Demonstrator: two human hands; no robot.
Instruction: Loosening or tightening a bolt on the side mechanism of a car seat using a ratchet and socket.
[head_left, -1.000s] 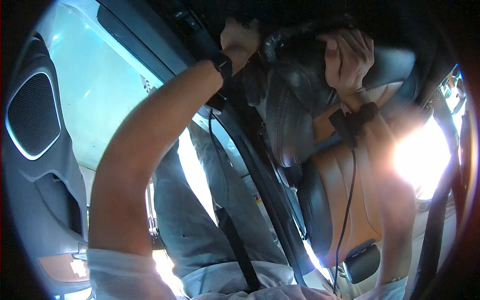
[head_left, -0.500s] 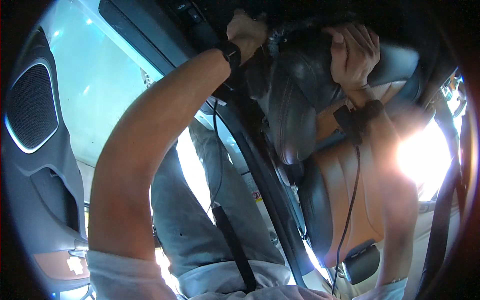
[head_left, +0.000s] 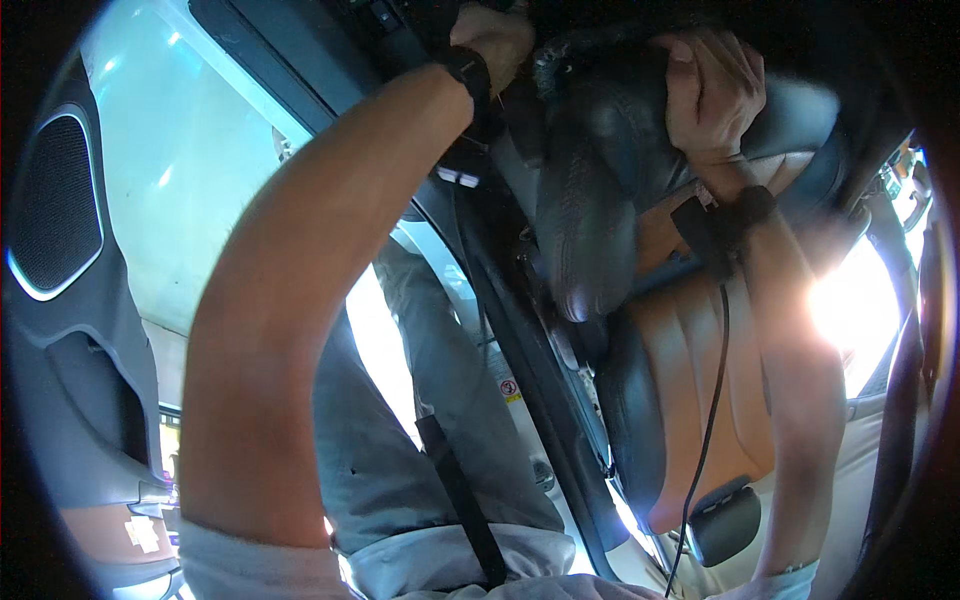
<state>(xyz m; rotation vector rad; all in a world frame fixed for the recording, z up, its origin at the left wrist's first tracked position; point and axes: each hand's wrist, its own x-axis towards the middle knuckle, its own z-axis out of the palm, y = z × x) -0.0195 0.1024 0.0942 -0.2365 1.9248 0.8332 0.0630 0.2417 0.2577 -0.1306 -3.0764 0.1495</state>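
My left hand [head_left: 493, 42] reaches into the dark footwell beside the seat's side; its fingertips are lost in shadow, so its grip does not show. Close to it is a dark, fuzzy grey strip [head_left: 550, 70] along the front of the seat. My right hand [head_left: 712, 95] rests on the black leather seat cushion [head_left: 790, 115], its fingers bent and close together with the tips hidden. Below it, the cushion's stitched black side bolster [head_left: 590, 220] and the tan seatback [head_left: 705, 400] show. Each wrist wears a black band, and a cable runs down from the right one.
An open car door with a speaker grille [head_left: 65, 205] stands at the left. The black door sill [head_left: 500, 300] runs diagonally between my legs and the seat. A seat belt [head_left: 895, 400] hangs at the right, near a bright light. A black strap [head_left: 460, 500] hangs in front of me.
My left hand has shifted slightly upward, deeper into the dark. My right hand stays on the cushion, its fingers a little more bunched. The view has shifted slightly.
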